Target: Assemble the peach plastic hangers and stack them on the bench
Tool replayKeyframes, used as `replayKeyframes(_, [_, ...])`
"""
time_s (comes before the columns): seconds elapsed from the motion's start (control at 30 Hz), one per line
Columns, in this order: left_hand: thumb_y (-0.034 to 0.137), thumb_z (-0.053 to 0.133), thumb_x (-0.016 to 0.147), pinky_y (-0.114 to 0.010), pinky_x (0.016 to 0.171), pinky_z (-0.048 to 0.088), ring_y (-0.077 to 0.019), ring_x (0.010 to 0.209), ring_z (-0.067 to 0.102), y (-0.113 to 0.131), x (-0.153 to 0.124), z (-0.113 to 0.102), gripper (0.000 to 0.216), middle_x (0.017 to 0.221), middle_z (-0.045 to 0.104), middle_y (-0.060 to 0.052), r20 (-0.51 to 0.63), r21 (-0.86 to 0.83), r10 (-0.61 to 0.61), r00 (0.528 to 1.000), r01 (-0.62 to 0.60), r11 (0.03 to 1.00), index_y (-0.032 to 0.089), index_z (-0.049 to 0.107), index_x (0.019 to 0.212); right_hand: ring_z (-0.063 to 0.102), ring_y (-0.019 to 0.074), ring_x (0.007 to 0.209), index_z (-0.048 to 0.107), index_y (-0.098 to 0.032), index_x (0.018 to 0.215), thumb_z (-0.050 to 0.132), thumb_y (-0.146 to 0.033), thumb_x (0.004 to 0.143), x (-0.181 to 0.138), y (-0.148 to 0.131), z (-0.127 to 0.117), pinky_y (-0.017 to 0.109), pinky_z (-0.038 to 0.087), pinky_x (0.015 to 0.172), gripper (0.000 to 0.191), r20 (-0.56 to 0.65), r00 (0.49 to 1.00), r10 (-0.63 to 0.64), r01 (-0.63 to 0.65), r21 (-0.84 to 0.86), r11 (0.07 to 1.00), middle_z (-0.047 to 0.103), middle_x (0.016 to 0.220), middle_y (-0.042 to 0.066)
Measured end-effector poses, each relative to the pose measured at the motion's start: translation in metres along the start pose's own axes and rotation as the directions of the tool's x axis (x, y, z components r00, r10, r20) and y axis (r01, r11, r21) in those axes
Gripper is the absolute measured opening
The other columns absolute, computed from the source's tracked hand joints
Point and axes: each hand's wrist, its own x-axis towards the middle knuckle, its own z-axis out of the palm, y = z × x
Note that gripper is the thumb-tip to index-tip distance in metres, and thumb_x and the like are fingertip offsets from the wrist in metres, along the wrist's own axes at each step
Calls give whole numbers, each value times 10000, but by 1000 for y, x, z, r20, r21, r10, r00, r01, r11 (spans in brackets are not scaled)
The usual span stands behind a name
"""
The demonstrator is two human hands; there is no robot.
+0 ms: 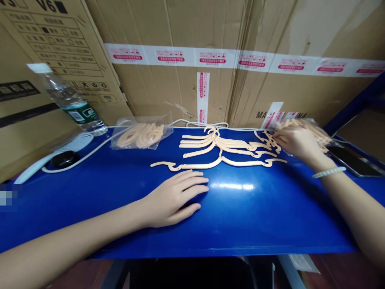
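Observation:
My left hand point(173, 196) lies flat on the blue table with its fingers stretched out and nothing in it. Just beyond its fingertips rests a beige plastic hanger point(198, 165), its two arms spread and a hooked end piece at each tip. Behind that, several more hanger bodies point(195, 141) overlap, some with hooked end pieces attached on the right side. At the right, my right hand point(293, 140) reaches down to a small heap of loose hooked end pieces point(264, 138), fingers pinched together. What the fingertips hold, if anything, cannot be made out.
Clear plastic bags of beige parts lie at the back left point(141, 134) and back right point(319, 130). A phone point(355, 160) is at the right. On the left are a water bottle point(75, 106), a pale comb-like brush point(66, 148), a black mouse-like object point(64, 159) and a white cable. Cardboard boxes point(168, 88) stand behind.

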Motion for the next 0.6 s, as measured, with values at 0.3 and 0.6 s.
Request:
replayKeyframes(0.3, [220, 592, 961, -428, 1111, 489, -249, 1253, 609, 16, 9, -9, 306, 1302, 671, -100, 6, -492, -239, 971, 211, 845, 206, 638, 1263, 705, 236, 776, 743, -190, 895, 773, -341, 857, -8, -92, -27, 360, 567, 732, 159, -185, 915, 358, -45, 836, 546, 764, 896, 97])
replayKeyframes(0.6, [412, 731, 899, -410, 898, 594, -254, 1052, 714, 11, 19, 7, 478, 1318, 651, -153, 133, -910, -445, 886, 287, 298, 209, 569, 1301, 751, 213, 761, 741, -226, 828, 827, -399, 809, -36, -198, -35, 337, 654, 721, 195, 107, 992, 70, -106, 994, -22, 777, 872, 53])
